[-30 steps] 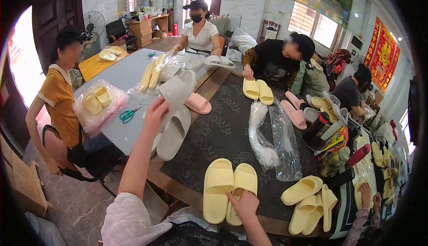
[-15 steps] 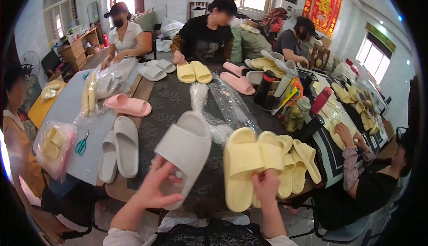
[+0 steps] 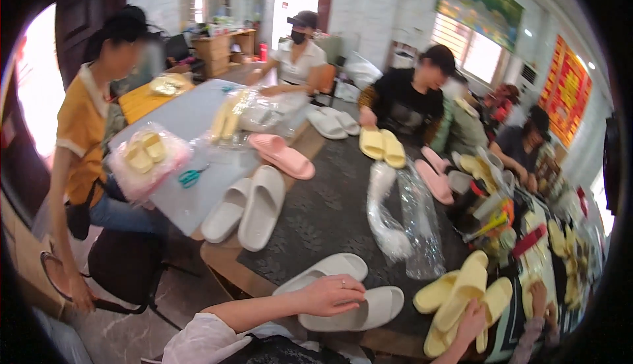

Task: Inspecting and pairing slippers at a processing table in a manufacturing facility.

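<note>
My left hand has its fingers closed together at the strap of a pale grey slipper by the near table edge. A second grey slipper lies just beyond it, partly covered by my forearm. On the right, my right hand grips a yellow slipper at its strap; its fingertips are partly hidden. Another yellow slipper lies tilted across the others in this loose group. A yellow slipper sits at the group's right side.
Clear plastic bags lie mid-table. A grey pair, a pink pair and teal scissors are to the left. Bottles stand at right. Co-workers sit around the tables; a person in orange stands by a black chair.
The view has swung left. The grey slipper my left hand held up is now down on the table beside another grey one. The yellow slippers at my right hand are lower and more spread.
</note>
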Motion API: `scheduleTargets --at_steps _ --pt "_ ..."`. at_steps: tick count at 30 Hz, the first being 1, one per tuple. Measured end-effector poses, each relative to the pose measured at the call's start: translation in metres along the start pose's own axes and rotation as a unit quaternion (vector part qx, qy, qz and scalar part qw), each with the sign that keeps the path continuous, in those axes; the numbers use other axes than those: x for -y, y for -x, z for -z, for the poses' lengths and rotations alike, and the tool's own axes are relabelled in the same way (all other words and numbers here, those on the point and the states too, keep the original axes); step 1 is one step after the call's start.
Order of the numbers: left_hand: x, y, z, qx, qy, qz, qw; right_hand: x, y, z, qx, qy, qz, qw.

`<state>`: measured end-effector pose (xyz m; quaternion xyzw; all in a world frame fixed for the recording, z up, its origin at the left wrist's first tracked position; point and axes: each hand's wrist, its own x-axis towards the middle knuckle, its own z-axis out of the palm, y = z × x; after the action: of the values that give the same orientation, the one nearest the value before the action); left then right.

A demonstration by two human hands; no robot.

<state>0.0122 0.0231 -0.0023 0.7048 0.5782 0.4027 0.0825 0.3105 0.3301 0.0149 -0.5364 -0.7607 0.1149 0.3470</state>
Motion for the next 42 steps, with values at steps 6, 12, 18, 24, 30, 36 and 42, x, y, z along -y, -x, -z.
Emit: scheduleTargets --at_steps 6,12,18,24,30,36,42 --pt "0.033 0.013 0.01 0.008 -0.164 0.155 0.974 0.116 0.062 0.013 0.152 -0.01 0.014 0.988" --pt "0.018 0.012 -0.001 0.049 -0.143 0.277 0.949 0.152 0.12 -0.036 0.316 -0.074 0.34 0.882" --pt "-0.006 0.019 -0.015 0.038 -0.212 0.329 0.919 0.151 0.103 -0.062 0.22 -0.089 0.486 0.841" --pt "0.02 0.025 -0.002 -0.07 -0.233 0.347 0.906 0.12 0.085 -0.096 0.245 -0.166 0.432 0.852" --pt "0.019 0.014 0.006 -0.033 -0.218 0.347 0.911 0.131 0.087 -0.108 0.248 -0.217 0.401 0.855" --pt "0.011 0.005 0.002 0.011 -0.175 0.341 0.923 0.115 0.087 -0.093 0.316 -0.322 0.306 0.838" --pt "0.014 -0.002 0.015 0.03 -0.156 0.34 0.927 0.12 0.09 -0.099 0.276 -0.3 0.292 0.865"
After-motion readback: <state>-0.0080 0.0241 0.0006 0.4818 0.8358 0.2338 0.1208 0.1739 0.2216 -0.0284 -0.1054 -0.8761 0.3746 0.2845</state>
